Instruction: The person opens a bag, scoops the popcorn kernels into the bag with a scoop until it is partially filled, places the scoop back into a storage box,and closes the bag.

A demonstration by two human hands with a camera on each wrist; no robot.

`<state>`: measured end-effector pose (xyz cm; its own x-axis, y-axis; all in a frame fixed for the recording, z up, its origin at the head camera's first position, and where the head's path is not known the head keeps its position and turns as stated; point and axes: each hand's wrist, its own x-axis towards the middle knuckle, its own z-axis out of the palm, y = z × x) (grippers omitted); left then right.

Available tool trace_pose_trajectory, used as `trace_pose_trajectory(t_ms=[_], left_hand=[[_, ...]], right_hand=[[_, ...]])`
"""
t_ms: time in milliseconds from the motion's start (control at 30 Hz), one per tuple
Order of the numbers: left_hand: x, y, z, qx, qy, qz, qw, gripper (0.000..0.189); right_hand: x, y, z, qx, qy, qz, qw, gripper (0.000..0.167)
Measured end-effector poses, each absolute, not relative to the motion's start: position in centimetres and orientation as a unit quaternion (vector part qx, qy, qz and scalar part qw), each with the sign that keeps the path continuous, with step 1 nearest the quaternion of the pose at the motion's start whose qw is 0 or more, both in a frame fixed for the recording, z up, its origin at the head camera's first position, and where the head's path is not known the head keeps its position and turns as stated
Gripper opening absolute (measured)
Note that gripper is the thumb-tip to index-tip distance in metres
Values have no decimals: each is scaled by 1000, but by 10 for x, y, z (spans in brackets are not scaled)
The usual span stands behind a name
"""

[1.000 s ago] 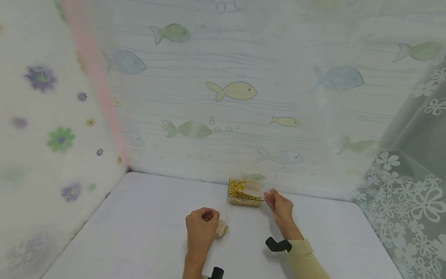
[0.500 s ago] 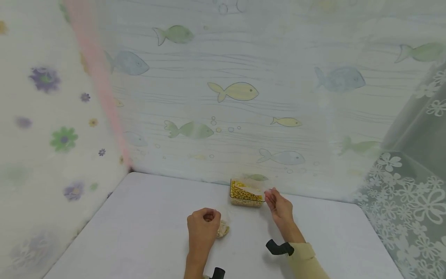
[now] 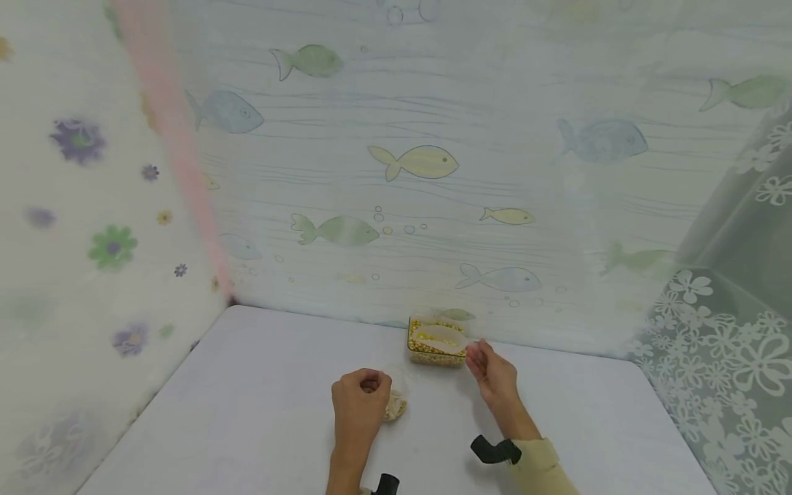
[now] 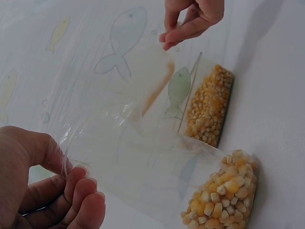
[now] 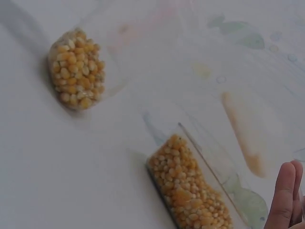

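My left hand pinches the top edge of a clear plastic bag between thumb and fingers. Corn kernels fill the bag's bottom, which rests on the table. Beyond it stands a clear rectangular container of corn kernels. My right hand, at the container's right side, holds a whitish translucent scoop by its handle. The scoop is roughly level over the container, and yellow kernels show in its bowl in the head view. In the right wrist view only some right fingers show.
The white table meets a fish-patterned sheet close behind the container. A flower-patterned sheet hangs at the left, and a sheer flowered curtain at the right. Black wrist mounts sit on both arms.
The scoop has gone from tilted in the container's corn to level above it, with kernels in its bowl. My right hand has shifted slightly left and nearer. The left hand holds its place.
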<state>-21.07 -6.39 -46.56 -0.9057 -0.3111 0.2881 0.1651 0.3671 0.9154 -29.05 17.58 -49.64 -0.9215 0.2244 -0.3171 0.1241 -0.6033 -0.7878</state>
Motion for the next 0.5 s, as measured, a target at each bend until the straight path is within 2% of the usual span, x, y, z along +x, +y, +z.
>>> trace_pose_trajectory(t_ms=[500], left_hand=[[-210,-64,-464,55,-803,-555,211,12]], right_hand=[[-271,166,-499,-202,-450,870,27,23]])
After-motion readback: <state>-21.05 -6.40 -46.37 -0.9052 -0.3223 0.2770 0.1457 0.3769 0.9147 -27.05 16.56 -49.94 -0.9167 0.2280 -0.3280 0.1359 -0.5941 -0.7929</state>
